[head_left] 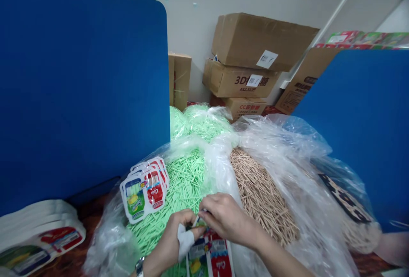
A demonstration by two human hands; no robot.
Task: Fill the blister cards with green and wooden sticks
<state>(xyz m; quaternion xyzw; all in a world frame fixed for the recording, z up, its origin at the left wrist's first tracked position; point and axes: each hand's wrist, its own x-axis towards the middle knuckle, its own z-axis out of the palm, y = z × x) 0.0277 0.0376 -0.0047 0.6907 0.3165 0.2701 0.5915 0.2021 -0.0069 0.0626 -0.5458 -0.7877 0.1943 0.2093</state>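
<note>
Pinching one card (pixel 209 256), two hands (pixel 174 238) (pixel 225 218)

The printed card (pixel 209 256) vanishes under the closed left hand (pixel 174 236) and right hand (pixel 226 219) at its top and runs off the bottom edge, the white card stack (pixel 38 236) is cropped at the left, and the box labels (pixel 266 59) blur beyond reading.
</note>
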